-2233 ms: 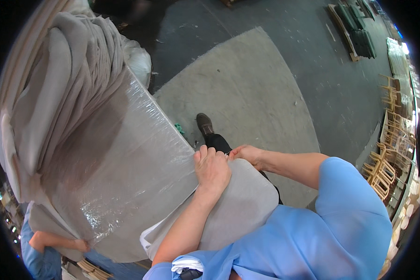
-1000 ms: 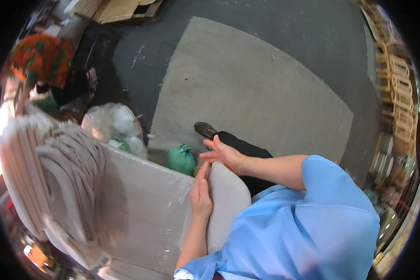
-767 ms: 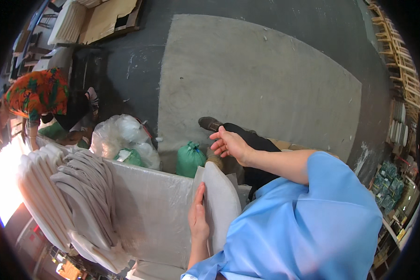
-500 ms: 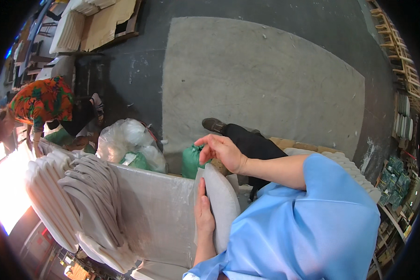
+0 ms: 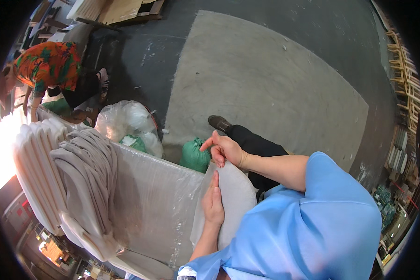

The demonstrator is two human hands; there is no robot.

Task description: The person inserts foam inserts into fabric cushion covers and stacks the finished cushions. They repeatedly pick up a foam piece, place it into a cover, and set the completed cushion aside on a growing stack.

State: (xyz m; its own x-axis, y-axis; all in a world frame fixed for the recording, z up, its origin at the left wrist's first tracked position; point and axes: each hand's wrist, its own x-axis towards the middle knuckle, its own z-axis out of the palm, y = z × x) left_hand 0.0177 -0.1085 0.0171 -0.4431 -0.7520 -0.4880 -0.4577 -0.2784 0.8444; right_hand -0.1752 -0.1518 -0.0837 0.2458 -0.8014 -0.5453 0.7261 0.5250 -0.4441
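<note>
A light grey, fabric-covered cushion (image 5: 237, 189) with a rounded edge leans against my front, at the right end of the plastic-wrapped work surface (image 5: 147, 186). My left hand (image 5: 213, 205) lies flat along its side, fingers stretched together toward the top edge. Above that edge is my right hand (image 5: 226, 149), its fingers loosely bent and apart. Its lowest fingertips come down to the cushion's edge; whether they pinch any fabric I cannot make out. To the left, a heap of grey fabric covers (image 5: 89, 172) rests against a row of white foam pads (image 5: 39, 163).
Beyond the work surface sit a tied green sack (image 5: 195, 155) and clear plastic bags (image 5: 128, 121) with white filling. A co-worker in an orange patterned shirt (image 5: 49, 65) bends over at the far left. A grey mat (image 5: 270, 88) covers the floor ahead; wooden frames (image 5: 406, 79) stand far right.
My right hand has come down, its fingertips now at the cushion's edge. The cushion has tilted, showing more of its broad face. My left hand stays against it. The whole view has shifted.
</note>
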